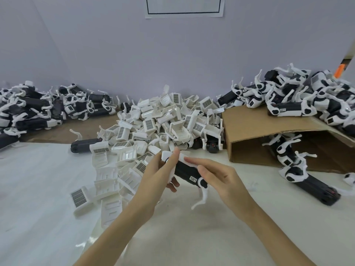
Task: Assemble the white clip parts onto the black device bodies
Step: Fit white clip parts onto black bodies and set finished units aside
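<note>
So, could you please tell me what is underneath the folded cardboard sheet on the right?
Under the cardboard sheet, a few black device bodies with white clips lie in shadow; anything deeper is hidden.

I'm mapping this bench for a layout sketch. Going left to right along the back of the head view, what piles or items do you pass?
Pile of black bodies → lone black body → heap of white clip parts → cardboard box → pile of devices on the box.
</note>
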Motion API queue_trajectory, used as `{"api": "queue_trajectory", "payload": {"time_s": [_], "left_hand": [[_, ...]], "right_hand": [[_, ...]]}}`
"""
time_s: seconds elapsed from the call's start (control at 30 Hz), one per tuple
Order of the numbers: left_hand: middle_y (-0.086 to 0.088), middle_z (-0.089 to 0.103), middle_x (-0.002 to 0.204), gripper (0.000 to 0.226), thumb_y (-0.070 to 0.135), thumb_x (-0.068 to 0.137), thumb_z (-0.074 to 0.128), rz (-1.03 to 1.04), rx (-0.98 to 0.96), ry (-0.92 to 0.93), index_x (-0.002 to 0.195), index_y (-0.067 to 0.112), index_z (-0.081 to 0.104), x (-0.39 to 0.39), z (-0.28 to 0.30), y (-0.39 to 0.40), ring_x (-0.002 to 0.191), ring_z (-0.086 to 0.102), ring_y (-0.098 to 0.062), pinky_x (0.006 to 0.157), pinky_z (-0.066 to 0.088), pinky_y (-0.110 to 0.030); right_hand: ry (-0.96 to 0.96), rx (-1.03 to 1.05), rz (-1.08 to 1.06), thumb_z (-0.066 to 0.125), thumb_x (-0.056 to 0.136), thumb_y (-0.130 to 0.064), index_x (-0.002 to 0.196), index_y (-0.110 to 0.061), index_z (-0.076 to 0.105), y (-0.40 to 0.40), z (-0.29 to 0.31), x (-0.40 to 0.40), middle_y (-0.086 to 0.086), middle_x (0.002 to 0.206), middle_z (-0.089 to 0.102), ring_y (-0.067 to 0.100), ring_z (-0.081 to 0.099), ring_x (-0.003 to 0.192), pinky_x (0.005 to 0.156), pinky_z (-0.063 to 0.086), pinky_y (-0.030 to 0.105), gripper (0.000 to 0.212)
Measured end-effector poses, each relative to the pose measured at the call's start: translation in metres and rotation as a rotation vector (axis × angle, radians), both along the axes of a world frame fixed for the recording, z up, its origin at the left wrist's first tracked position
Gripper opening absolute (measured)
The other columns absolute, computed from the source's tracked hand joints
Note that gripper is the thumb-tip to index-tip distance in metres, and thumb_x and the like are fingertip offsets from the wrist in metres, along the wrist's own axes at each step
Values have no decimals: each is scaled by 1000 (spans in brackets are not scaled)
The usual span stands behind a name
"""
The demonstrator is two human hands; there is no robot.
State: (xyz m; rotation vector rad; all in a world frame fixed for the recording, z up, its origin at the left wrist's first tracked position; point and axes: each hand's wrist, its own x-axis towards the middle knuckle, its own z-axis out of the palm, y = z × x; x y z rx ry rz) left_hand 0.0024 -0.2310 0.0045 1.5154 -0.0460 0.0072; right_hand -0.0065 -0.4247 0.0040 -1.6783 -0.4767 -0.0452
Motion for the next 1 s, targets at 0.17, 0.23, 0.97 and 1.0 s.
{"api": "queue_trajectory", "payload": {"time_s": [0.17, 0.23, 0.97, 1.0], "left_hand": [[-21, 70, 101, 48, 66, 94, 65, 11, -47, 41, 105, 20, 69, 3, 0, 2, 68, 67, -22, 62, 57, -29], [-23, 69, 104, 48, 66, 94, 65, 7, -29, 26, 110, 20, 68, 3, 0, 1, 68, 67, -21, 62, 58, -29], [4, 51, 127, 45, 22, 97, 76, -127, 449, -423, 127, 49, 56, 6, -5, 9, 94, 70, -30, 62, 65, -35], [5, 51, 128, 45, 22, 97, 76, -125, 453, -429, 126, 50, 56, 6, -5, 9, 93, 70, -30, 62, 65, -34]], "right_hand": [[-60, -46, -4, 54, 103, -29, 124, -24, 74, 0, -1, 0, -5, 123, 75, 19, 66, 120, 105, 50, 37, 30], [-65, -68, 12, 55, 102, -30, 124, -27, 72, 1, -3, 1, -6, 125, 73, 18, 67, 118, 101, 52, 32, 28], [-530, -279, -472, 92, 77, -22, 118, -12, 69, 5, -16, 3, -6, 114, 68, 10, 65, 108, 90, 55, 27, 48], [-540, -290, -479, 92, 78, -23, 117, -12, 69, 5, -16, 4, -6, 111, 67, 9, 65, 106, 87, 55, 26, 47]]}}
